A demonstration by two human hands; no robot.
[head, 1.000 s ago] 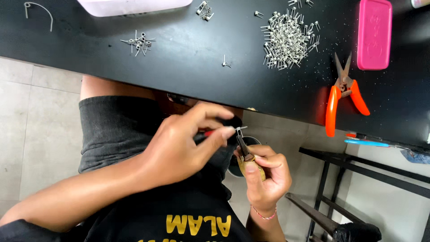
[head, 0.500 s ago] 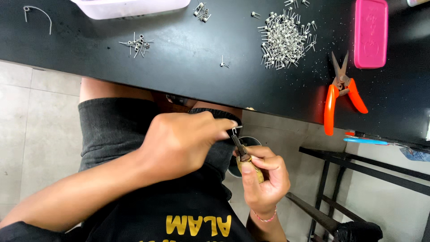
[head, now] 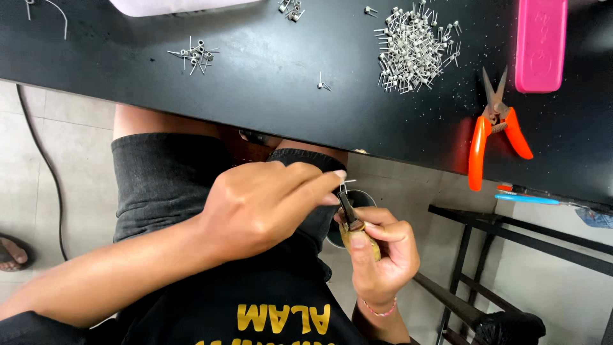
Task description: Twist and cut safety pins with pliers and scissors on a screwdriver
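Both hands work in my lap, below the edge of the black table. My right hand grips a small tool with a yellowish handle and a dark narrow tip, pointing up. My left hand reaches across from the left. Its thumb and forefinger pinch a tiny piece of bent wire at the tool's tip. A dark round cup shows just behind the two hands, mostly hidden.
On the table lie a pile of several small metal wire coils, a smaller cluster, one loose coil, orange-handled snips, a pink box and a blue pen. A black metal frame stands at the right.
My left hand's fingers had curled over the tool's tip; they now stretch out and pinch the wire at it. My right hand and the tool stay nearly still.
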